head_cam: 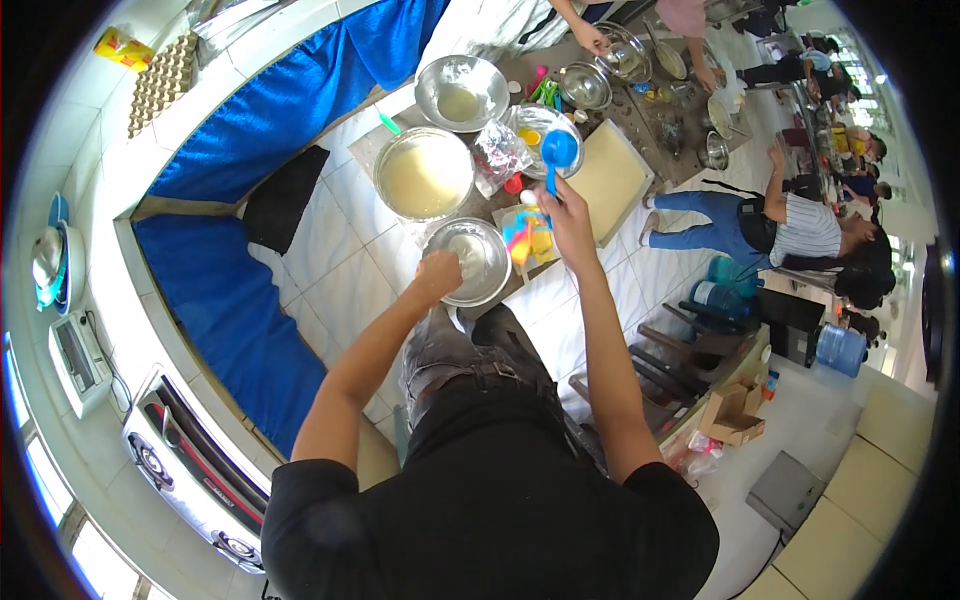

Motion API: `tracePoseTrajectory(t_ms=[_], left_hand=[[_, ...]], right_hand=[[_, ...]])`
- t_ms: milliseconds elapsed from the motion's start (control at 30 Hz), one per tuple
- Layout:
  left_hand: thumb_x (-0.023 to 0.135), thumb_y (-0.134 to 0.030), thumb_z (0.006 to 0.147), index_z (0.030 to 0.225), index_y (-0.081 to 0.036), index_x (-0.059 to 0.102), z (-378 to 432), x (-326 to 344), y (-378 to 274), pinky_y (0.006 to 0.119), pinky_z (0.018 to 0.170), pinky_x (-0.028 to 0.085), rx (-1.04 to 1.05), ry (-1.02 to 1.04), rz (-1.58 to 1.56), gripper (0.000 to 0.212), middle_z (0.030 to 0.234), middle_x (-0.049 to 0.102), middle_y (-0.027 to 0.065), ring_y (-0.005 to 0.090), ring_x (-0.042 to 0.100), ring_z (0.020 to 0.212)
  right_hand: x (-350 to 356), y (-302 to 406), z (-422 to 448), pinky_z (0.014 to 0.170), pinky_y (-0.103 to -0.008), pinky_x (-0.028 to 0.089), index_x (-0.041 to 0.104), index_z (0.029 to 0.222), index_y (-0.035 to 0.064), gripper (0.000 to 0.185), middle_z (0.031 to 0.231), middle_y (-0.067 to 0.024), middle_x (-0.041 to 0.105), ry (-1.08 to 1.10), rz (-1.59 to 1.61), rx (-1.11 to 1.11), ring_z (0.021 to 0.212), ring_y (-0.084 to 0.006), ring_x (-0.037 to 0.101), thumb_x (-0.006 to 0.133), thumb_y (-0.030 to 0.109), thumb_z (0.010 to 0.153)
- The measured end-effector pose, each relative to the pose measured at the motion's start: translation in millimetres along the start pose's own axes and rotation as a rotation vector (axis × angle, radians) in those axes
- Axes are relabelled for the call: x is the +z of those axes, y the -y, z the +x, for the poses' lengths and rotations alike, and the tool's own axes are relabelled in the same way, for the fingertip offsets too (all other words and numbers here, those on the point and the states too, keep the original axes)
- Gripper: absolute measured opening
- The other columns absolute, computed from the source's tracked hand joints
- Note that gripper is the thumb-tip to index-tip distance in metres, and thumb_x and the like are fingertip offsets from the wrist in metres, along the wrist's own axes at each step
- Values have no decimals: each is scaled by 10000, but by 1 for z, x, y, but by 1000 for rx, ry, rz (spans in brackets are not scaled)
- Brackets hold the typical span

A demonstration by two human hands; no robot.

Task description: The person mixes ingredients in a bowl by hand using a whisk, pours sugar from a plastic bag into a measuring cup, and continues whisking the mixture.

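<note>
My right hand (568, 225) is closed around a set of plastic measuring cups. A blue measuring cup (559, 148) points away from me, while the orange, pink and light-blue ones (526, 238) hang blurred below the fingers. Closed into a fist, my left hand (440, 275) is at the left rim of the nearest metal bowl (491, 289); whether it grips the rim or something else cannot be seen. A little pale material lies in that bowl. Just beyond stands a larger bowl of pale yellow batter (424, 176). A foil-lined bowl (536, 120) lies past the blue cup.
A rectangular pan of pale batter (611, 176) lies right of the bowls. Another metal bowl (461, 94) stands at the far left of the table. Another person's hand (592, 37) reaches over a bowl at the far end. A person in jeans (697, 217) stands to the right.
</note>
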State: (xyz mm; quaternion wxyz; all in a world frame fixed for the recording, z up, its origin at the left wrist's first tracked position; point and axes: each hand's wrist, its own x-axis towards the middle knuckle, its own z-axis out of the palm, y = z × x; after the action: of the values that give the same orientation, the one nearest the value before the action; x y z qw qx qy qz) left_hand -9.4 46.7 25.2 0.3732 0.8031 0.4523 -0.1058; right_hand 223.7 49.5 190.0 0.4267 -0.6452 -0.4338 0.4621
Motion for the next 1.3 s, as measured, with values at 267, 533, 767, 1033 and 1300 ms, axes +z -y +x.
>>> tracePoseTrajectory(t_ms=[267,533,767,1033,1300], left_hand=[[596,-233,865,873,-6,714,3,0,-1,496,804,561,-21,64,-20,256,910,705,239,397,699,889],[571,-346,939,925,-39,700,-12,-3,3,502,797,557,-95,96,18,333,867,701,229,411,692,888],[557,-358,953,1050,-50,635,-12,-13,-21,531,795,540,-183,167,45,332,925,689,261,430,677,906],[575,-328,948,1117,-68,592,-12,-13,-9,536,800,527,-196,32,-15,311,925,694,230,429,674,910],[581,-302,944,1120,-68,502,-26,-11,8,540,717,537,-248,-94,10,304,821,682,242,432,686,814]], right_hand=[[22,-67,103,705,-263,505,567,1205,11,220,931,-38,587,-30,189,-158,768,-86,514,495,50,1001],[54,-95,133,822,-357,600,452,1364,14,369,1082,-121,612,-27,308,-60,1031,-223,653,442,-24,996],[63,-150,161,959,-327,493,493,1255,-26,292,1210,-189,653,-64,260,-98,1133,-248,648,441,-51,968],[87,-206,202,848,-359,539,517,1170,-9,218,1058,-141,661,-7,40,-12,988,-223,659,490,26,956],[101,-224,198,654,-323,519,479,1232,-13,348,1023,-163,665,-65,-37,7,818,-203,644,431,-19,888]])
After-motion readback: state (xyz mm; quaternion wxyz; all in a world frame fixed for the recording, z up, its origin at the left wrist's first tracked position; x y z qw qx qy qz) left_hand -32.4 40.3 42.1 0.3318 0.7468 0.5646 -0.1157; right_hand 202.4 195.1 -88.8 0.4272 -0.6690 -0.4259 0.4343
